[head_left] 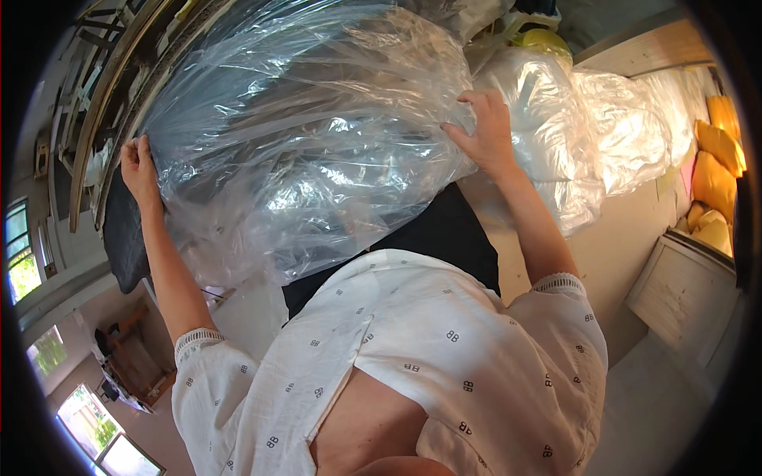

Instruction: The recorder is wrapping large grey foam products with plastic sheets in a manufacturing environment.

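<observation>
One big sheet of clear plastic (317,159) is spreading from the centre up toward 11 o'clock, crumpling and catching the light in bright streaks. From 6 o'clock the person's white shirt (397,325), bearing small dark motifs, is filling the lower half of the view. Shiny, plastic-wrapped bundles (548,111) are sitting at 2 o'clock, just beside the sheet. At 10 o'clock long wooden boards (103,151) are standing in a row, their edges bending with the lens. A black garment (456,234) is showing near the centre, between shirt and sheet. Between 3 and 4 o'clock a whitish box (679,293) is standing, and orange-yellow items (714,198) are resting above it, near 3 o'clock. A dark cloth-like thing (127,238) is hanging at 9 o'clock, below the boards.

The person's left hand (140,170), between 9 and 10 o'clock, is pinching the sheet's left edge, thumb and fingers closing together on it. The right hand (486,131), between 1 and 2 o'clock, is holding its thumb and fingers apart over the sheet's right side; whether the fingertips are touching the film, one cannot tell. A yellow-green rounded thing (544,41) is peeking out just past 1 o'clock, behind the bundles.
</observation>
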The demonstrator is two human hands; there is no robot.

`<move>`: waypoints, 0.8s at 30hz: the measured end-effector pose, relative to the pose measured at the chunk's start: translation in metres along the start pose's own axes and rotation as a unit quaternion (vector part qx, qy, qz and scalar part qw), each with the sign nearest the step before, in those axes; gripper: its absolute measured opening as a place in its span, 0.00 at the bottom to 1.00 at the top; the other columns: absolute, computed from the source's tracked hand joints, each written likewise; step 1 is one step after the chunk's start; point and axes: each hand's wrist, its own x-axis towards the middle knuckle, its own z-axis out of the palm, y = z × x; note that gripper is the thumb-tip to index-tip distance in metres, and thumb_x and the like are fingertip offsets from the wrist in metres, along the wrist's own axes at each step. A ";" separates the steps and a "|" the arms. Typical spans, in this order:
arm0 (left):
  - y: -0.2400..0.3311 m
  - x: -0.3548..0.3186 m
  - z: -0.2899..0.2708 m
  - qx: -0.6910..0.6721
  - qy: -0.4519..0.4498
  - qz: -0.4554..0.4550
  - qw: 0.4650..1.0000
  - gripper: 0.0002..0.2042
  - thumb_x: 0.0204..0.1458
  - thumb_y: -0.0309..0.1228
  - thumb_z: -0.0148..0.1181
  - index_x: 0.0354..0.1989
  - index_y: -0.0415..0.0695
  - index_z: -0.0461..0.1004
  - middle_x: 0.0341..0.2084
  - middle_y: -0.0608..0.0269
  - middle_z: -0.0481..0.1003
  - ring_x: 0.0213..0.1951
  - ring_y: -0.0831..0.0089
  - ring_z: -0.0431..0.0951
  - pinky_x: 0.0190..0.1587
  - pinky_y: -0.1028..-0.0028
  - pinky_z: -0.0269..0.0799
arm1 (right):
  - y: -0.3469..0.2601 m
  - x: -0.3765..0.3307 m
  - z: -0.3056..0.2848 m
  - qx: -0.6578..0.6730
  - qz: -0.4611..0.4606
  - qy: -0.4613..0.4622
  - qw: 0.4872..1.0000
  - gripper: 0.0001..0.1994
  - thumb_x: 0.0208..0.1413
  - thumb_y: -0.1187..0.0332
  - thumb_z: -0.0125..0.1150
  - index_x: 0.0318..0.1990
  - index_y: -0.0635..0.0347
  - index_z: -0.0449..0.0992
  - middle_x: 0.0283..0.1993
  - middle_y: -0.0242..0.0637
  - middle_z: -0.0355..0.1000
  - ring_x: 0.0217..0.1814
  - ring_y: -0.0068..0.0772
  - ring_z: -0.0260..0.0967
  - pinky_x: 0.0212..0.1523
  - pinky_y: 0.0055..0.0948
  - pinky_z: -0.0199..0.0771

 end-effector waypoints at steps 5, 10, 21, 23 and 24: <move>-0.007 0.003 0.005 -0.062 -0.006 0.010 0.998 0.06 0.54 0.29 0.55 0.28 0.43 0.67 0.21 0.77 0.61 0.25 0.89 0.58 0.29 0.88 0.54 | 0.005 0.010 0.005 0.002 -0.012 -0.003 1.000 0.15 0.37 0.72 0.65 0.36 0.55 0.71 0.34 0.36 0.63 0.38 0.36 0.62 0.36 0.31 0.62; -0.013 0.005 0.003 -0.077 0.003 0.008 0.997 0.05 0.55 0.29 0.54 0.29 0.43 0.67 0.22 0.77 0.62 0.26 0.89 0.59 0.30 0.88 0.55 | -0.012 0.050 -0.030 0.213 -0.009 0.017 0.977 0.08 0.48 0.73 0.59 0.36 0.55 0.69 0.30 0.30 0.64 0.32 0.27 0.62 0.34 0.26 0.62; 0.003 -0.008 -0.002 -0.068 0.028 -0.038 0.997 0.07 0.56 0.31 0.52 0.33 0.41 0.67 0.25 0.75 0.63 0.30 0.87 0.60 0.35 0.87 0.57 | 0.007 0.205 -0.057 0.102 0.077 0.073 0.989 0.06 0.55 0.66 0.54 0.33 0.59 0.69 0.19 0.28 0.65 0.21 0.18 0.61 0.23 0.22 0.60; 0.016 -0.007 0.004 -0.067 0.024 -0.031 0.997 0.07 0.56 0.32 0.52 0.34 0.40 0.67 0.25 0.75 0.63 0.30 0.86 0.61 0.35 0.87 0.57 | 0.025 0.239 -0.049 -0.074 -0.025 0.099 0.992 0.07 0.53 0.63 0.55 0.32 0.55 0.73 0.22 0.37 0.71 0.24 0.34 0.70 0.25 0.29 0.65; 0.025 -0.009 0.008 -0.051 0.023 -0.042 0.998 0.07 0.56 0.32 0.52 0.34 0.40 0.68 0.25 0.75 0.64 0.31 0.86 0.61 0.36 0.87 0.58 | 0.024 0.255 -0.043 -0.090 -0.012 0.075 0.993 0.08 0.52 0.60 0.54 0.32 0.51 0.75 0.26 0.41 0.73 0.29 0.46 0.71 0.27 0.37 0.67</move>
